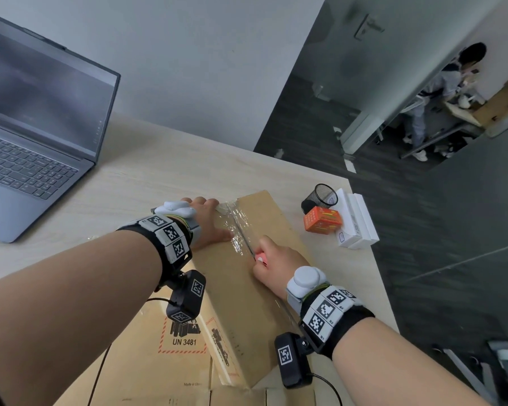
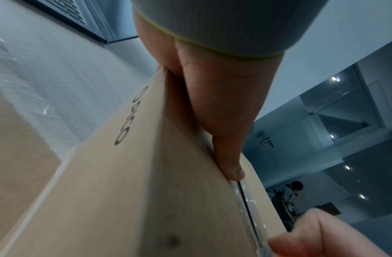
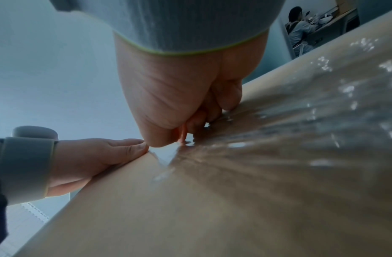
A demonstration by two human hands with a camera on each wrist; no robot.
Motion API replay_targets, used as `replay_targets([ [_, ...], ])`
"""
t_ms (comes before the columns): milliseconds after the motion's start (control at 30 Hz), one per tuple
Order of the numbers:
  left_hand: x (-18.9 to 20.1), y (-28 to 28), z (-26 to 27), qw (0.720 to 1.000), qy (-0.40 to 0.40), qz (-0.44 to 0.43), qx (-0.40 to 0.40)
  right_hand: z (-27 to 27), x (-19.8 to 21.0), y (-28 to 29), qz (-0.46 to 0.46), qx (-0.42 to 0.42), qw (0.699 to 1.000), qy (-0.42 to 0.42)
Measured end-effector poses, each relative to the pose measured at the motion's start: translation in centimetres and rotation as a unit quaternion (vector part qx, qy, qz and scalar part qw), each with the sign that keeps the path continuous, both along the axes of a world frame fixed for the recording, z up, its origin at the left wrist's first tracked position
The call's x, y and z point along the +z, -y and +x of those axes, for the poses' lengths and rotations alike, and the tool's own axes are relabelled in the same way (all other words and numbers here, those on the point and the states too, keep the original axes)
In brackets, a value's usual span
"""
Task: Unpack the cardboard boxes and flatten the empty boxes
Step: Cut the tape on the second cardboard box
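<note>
- On the desk [image 1: 147, 171] lies the box [image 1: 264, 218], its taped seam [image 1: 241, 232] running along its long axis, away from the person.
- Right hand [image 1: 276, 259] clenches a pink cutter [image 1: 260, 257] at the seam's middle; uncut tape lies ahead, toward the far end.
- Left hand [image 1: 208, 224], fingers flat, presses the top just left of the seam, beside the blade's likely path.

An open laptop [image 1: 35, 136] sits far left; mesh cup [image 1: 320, 197], orange packet [image 1: 322, 220], white boxes [image 1: 357, 221] right.

An office — laptop [image 1: 38, 136] on a desk [image 1: 147, 171], mesh pen cup [image 1: 320, 197], glass partition [image 1: 423, 68].
</note>
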State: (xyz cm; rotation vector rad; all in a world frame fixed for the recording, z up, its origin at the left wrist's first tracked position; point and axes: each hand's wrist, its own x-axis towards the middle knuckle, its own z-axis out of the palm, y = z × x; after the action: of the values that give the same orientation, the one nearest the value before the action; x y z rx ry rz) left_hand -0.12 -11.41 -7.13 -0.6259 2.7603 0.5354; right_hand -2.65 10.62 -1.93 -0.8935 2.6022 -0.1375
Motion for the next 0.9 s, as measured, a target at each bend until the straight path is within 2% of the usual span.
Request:
replay_targets([
  [900,1.0,-0.4,0.8,1.000,0.006,-0.023,0.008,4.6,1.1,-7.8,0.013,-0.027,0.999,0.022],
])
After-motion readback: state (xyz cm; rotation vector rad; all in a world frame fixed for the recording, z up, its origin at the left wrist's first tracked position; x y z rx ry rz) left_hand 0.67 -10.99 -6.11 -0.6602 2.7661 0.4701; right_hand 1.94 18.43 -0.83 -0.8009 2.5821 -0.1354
